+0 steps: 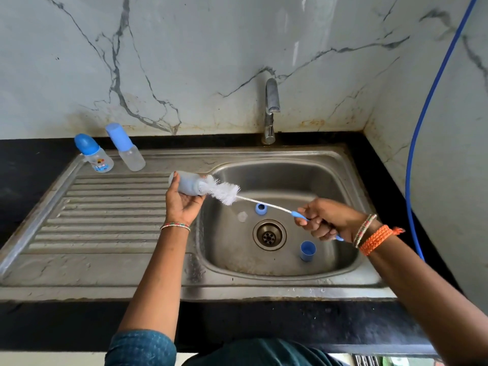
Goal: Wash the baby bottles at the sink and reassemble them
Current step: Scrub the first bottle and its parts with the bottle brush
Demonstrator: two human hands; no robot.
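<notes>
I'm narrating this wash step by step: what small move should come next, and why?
Probably push the bottle brush deeper into the open bottle. The left hand holds the bottle on its side over the sink's edge, the right hand grips the blue handle, and most bristles are outside the bottle's mouth.

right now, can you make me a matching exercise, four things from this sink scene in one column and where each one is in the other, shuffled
Things
1. bottle brush
2. blue cap
3. printed bottle
4. blue ring

Places
A. standing at the back of the draining board, beside another capped bottle
B. in the basin, between the drain and the tap side
C. handle gripped by the right hand, bristles at the mouth of the open bottle held in the left hand
D. in the basin, on the near side of the drain, to its right

Pairs: 1-C, 2-D, 3-A, 4-B
</notes>
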